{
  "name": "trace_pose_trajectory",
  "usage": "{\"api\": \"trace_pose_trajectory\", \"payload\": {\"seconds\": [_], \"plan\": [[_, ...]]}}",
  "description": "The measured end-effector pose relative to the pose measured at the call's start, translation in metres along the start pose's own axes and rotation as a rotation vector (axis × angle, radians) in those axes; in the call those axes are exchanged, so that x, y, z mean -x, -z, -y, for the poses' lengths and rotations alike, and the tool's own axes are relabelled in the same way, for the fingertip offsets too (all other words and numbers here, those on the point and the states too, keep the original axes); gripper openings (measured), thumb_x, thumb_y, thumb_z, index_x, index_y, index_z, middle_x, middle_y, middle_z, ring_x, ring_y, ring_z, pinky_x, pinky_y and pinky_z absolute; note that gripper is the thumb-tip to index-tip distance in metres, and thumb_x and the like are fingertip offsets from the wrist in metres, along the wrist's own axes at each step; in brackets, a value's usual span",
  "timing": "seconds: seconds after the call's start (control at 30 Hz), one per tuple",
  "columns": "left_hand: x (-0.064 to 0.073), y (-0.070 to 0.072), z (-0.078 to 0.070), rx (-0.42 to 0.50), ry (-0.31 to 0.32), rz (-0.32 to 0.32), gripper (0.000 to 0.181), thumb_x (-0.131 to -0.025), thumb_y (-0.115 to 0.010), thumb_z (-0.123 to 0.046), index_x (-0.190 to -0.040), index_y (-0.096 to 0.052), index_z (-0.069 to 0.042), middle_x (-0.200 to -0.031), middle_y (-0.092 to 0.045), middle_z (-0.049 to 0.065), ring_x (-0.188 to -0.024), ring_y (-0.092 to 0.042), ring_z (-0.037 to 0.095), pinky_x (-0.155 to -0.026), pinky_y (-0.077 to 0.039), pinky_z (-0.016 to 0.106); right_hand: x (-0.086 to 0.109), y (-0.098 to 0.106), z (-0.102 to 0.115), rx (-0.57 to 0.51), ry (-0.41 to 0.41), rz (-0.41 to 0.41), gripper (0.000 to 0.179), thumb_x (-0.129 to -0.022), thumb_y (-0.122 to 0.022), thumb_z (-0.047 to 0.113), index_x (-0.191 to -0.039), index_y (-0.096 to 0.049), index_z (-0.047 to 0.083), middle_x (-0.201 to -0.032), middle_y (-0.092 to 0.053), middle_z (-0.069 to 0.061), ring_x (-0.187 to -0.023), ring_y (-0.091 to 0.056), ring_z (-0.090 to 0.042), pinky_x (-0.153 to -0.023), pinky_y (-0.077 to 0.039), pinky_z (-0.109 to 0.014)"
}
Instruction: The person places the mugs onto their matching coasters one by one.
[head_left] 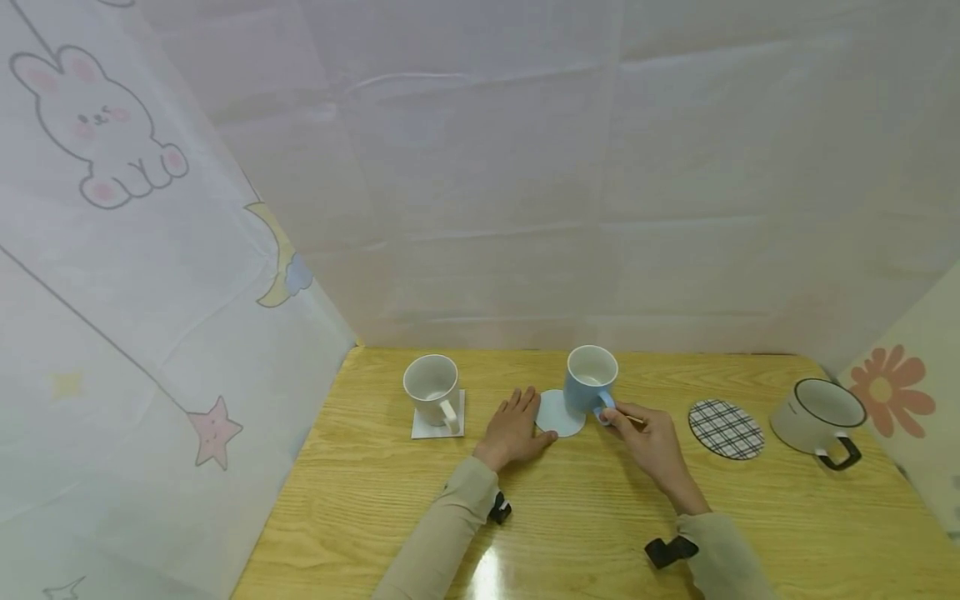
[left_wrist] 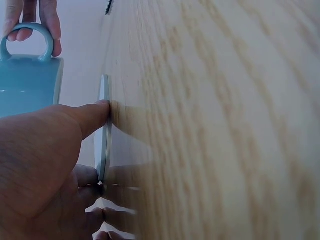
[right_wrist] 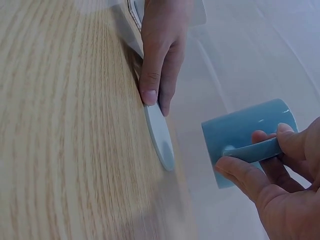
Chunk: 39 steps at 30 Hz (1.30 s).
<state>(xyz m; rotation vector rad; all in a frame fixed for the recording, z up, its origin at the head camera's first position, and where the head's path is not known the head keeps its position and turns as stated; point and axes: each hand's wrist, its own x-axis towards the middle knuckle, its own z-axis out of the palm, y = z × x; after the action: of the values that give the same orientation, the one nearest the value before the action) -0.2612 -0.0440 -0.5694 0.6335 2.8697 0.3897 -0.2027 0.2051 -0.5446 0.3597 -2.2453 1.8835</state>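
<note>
My right hand (head_left: 648, 437) pinches the handle of a light blue mug (head_left: 588, 379), white inside. Upright, the mug hangs above the table beside a round pale blue coaster (head_left: 558, 417), overlapping its right side in the head view. A gap between mug (right_wrist: 240, 130) and coaster (right_wrist: 161, 137) shows in the right wrist view. My left hand (head_left: 517, 429) lies low on the table with fingers extended, thumb and fingertips touching the coaster's left edge. In the left wrist view, the thumb meets the rim of the coaster (left_wrist: 103, 145) while the other fingers rest farther along it.
To the left, a white mug (head_left: 431, 387) stands on a square white coaster (head_left: 427, 431). Right of my right hand lies a round plaid coaster (head_left: 726, 429), with a black-rimmed white mug (head_left: 810, 425) beside it. Fabric walls (head_left: 480, 208) enclose the wooden table (head_left: 585, 533).
</note>
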Motion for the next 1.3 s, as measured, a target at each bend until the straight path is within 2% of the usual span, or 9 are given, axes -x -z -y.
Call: {"api": "trace_pose_trajectory", "payload": {"seconds": [0.33,0.57,0.73,1.03,1.3], "plan": [[-0.001,-0.002,0.001,0.018,0.009,0.001,0.085,-0.108,-0.057,-0.054,-0.169,-0.028,-0.004,-0.177,-0.025,0.012,-0.164,-0.024,0.035,-0.133,-0.027,0.051,-0.001,-0.003,-0.001,0.015,0.000,0.010,0.030,-0.105,-0.066,0.001,-0.129,-0.067,-0.017,-0.124,-0.067,-0.042,-0.103,-0.074,-0.002,-0.085,-0.063,-0.022],[-0.003,-0.004,0.002,0.031,0.014,0.007,0.083,-0.108,-0.056,-0.053,-0.169,-0.026,-0.004,-0.178,-0.023,0.012,-0.165,-0.021,0.035,-0.134,-0.025,0.051,0.000,-0.005,-0.001,0.016,-0.021,0.008,0.031,-0.104,-0.066,0.001,-0.129,-0.067,-0.017,-0.123,-0.068,-0.041,-0.099,-0.074,0.002,-0.085,-0.064,-0.029],[-0.003,-0.004,0.002,0.037,0.005,-0.013,0.085,-0.107,-0.058,-0.054,-0.169,-0.028,-0.003,-0.177,-0.024,0.014,-0.165,-0.023,0.035,-0.133,-0.026,0.052,-0.002,-0.006,-0.002,0.015,-0.026,0.012,0.031,-0.104,-0.066,0.001,-0.130,-0.067,-0.017,-0.126,-0.067,-0.041,-0.099,-0.073,0.003,-0.085,-0.064,-0.028],[-0.003,-0.012,0.005,0.043,0.005,-0.049,0.087,-0.107,-0.058,-0.056,-0.168,-0.028,-0.002,-0.177,-0.025,0.015,-0.164,-0.024,0.035,-0.133,-0.027,0.051,-0.001,-0.007,0.000,0.032,-0.032,0.016,0.030,-0.103,-0.068,0.002,-0.129,-0.069,-0.014,-0.125,-0.069,-0.038,-0.101,-0.075,-0.003,-0.086,-0.065,-0.032],[0.000,-0.010,0.005,0.036,0.006,-0.044,0.088,-0.107,-0.057,-0.057,-0.168,-0.028,-0.001,-0.177,-0.025,0.016,-0.165,-0.023,0.034,-0.133,-0.026,0.051,0.000,-0.008,0.000,0.054,-0.022,0.018,0.030,-0.105,-0.067,0.002,-0.129,-0.069,-0.014,-0.125,-0.070,-0.038,-0.101,-0.075,-0.002,-0.086,-0.065,-0.035]]}}
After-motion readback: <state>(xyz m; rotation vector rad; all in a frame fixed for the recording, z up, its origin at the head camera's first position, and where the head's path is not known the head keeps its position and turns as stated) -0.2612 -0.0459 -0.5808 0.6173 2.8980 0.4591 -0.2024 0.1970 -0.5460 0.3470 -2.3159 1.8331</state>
